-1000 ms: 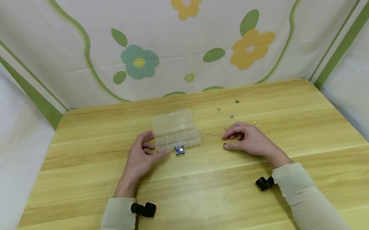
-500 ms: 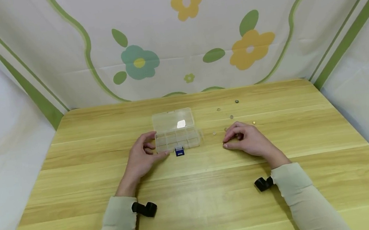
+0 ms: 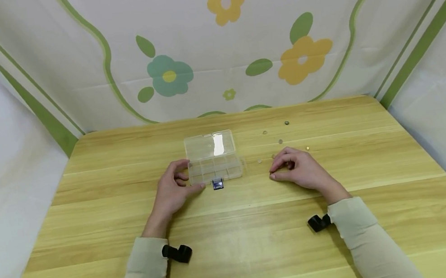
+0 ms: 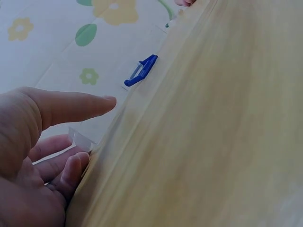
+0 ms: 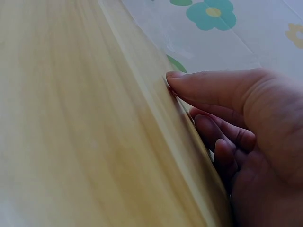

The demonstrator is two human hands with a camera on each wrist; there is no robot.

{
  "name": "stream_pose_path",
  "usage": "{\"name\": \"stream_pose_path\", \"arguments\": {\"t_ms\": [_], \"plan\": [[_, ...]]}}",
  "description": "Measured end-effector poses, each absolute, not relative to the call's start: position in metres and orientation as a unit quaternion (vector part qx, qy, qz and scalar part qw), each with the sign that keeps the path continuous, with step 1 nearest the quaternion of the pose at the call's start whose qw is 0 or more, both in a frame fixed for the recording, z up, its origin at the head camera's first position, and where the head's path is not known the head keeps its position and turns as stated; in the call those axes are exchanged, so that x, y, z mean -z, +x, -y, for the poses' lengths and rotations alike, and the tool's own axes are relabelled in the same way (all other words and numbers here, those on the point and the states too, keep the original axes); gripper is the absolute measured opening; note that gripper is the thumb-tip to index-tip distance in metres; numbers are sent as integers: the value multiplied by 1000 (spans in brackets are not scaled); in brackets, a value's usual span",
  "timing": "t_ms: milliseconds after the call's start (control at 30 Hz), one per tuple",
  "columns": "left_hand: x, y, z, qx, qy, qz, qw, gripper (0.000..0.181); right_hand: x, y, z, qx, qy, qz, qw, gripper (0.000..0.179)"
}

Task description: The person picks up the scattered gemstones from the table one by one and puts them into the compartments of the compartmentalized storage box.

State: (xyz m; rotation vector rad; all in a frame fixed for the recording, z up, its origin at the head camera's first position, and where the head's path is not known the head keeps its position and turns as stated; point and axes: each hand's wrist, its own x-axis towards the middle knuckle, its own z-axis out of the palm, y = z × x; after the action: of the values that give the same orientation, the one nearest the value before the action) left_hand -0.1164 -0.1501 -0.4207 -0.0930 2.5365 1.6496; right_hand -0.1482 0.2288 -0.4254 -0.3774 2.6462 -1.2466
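A clear plastic compartment box lies with its lid raised at the back. Its blue latch hangs at the front edge. My left hand holds the box's left end, thumb along the front and fingers curled about the side. In the left wrist view, the fingers meet the clear wall while the thumb points toward the latch. Right of the box, my right hand pinches a tiny dark piece between thumb and forefinger, low over the table. Fingertips mostly cover it, and I cannot tell its kind.
Several small button-like pieces lie on the wooden table beyond my right hand. They include a dark one, a gold one and a pale one. A flowered cloth hangs behind the table.
My right thumb and forefinger have come together round the tiny dark piece. The lid has tilted slightly and now shows a bright reflection. The blue latch has swung a little; my left hand stays nearly in place.
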Motion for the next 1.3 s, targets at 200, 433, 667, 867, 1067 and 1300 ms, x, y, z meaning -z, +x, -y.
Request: {"name": "stream_pose_path", "arguments": {"t_ms": [200, 433, 667, 867, 1067, 1300], "plan": [[416, -116, 147, -540, -42, -838, 61, 77, 425, -147, -228, 420, -127, -894, 93, 9], [412, -116, 145, -521, -39, -851, 58, 77, 426, -146, -228, 417, -123, -896, 89, 9], [410, -116, 144, -538, -38, -840, 61, 77, 426, -146, -227, 420, -120, -895, 89, 9], [411, -116, 144, -555, -44, -829, 62, 77, 425, -146, -227, 421, -120, -895, 91, 9], [413, -116, 145, -555, -50, -828, 63, 77, 425, -146, -226, 422, -121, -894, 87, 8], [416, -116, 147, -565, -49, -821, 67, 77, 427, -145, -226, 428, -122, -892, 83, 9]]}}
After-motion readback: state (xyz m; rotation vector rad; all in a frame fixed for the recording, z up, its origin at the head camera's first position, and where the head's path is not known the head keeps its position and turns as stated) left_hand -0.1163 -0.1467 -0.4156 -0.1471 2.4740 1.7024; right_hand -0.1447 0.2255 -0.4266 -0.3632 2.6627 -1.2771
